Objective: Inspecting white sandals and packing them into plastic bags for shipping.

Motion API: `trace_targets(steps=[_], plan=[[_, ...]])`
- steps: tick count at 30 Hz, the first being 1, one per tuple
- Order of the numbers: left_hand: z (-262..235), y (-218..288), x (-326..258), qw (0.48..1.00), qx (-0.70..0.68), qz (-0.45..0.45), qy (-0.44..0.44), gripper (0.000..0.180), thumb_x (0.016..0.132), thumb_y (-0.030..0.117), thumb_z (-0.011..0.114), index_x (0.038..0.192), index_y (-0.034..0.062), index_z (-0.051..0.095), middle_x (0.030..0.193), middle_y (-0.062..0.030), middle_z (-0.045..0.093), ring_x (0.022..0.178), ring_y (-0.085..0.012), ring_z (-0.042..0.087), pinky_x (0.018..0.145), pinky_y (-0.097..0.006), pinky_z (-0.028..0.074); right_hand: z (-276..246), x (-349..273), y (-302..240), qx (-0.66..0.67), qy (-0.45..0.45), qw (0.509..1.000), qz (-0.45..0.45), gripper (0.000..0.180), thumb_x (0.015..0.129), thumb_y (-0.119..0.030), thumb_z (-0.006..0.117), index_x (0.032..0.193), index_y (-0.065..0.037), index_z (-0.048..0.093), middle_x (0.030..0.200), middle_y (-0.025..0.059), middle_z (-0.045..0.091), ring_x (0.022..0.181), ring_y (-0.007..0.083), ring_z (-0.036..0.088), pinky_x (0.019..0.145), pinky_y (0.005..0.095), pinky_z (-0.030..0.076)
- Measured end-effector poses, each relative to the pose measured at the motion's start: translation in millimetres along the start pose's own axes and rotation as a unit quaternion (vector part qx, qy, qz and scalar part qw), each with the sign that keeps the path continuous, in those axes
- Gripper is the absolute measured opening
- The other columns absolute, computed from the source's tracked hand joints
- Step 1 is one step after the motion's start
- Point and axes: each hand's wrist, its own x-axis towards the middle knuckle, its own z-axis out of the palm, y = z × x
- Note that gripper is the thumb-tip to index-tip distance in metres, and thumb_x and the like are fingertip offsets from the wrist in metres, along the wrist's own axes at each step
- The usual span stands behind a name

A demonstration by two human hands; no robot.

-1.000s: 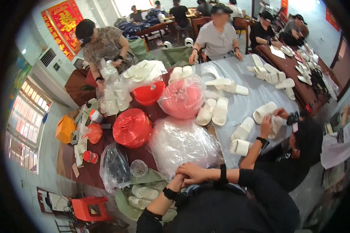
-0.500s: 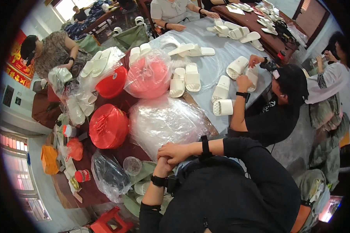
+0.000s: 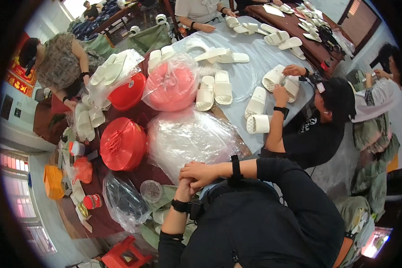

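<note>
Grip: right hand (image 3: 202,172) lies over left hand (image 3: 184,190), the two together. Nothing visible clamped; palms and most fingertips hidden, so can't tell whether either is closed on anything small. Nearest thing is the clear plastic bundle (image 3: 190,138), just beyond the grip on the counter (image 3: 140,173); contact with the fingers unclear, hand overlaps its near edge in this view. Main risk IMO: film is loose and slick, so a one-sided pull could slide the whole bundle or peel off more than wanted. Black wrist strap (image 3: 235,167) on the right arm could snag it if the forearm sweeps forward. Clear cup (image 3: 152,191) sits left of the grip, looks light; a careless left elbow or dragged film could tip it. Dark bag (image 3: 126,203) in clear film, further left, could get dragged along too. Red bundle (image 3: 123,144), left and beyond the grip, looks rounded, might roll if shoved. White slippers (image 3: 214,91) stand past the bundle, slightly right; pushing the bundle that way could knock the pair out of line. Co-worker's hand (image 3: 281,94) works further right of the grip, so a wide right reach risks bumping that arm.
</note>
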Motion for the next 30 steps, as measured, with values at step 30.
trace_targets(steps=[30], plan=[[57.0, 8.7, 43.5, 0.987, -0.086, 0.134, 0.001, 0.027, 0.081, 0.020, 0.057, 0.099, 0.0001, 0.056, 0.090, -0.0169, 0.058, 0.081, -0.0301, 0.056, 0.068, -0.037, 0.046, -53.6, -3.2, 58.9, 0.117, -0.077, 0.990, -0.025, 0.039, 0.068, -0.019, 0.056, 0.104, -0.004, 0.054, 0.101, 0.0176, 0.056, 0.096, 0.0350, 0.051, 0.082, 0.0422, 0.041]])
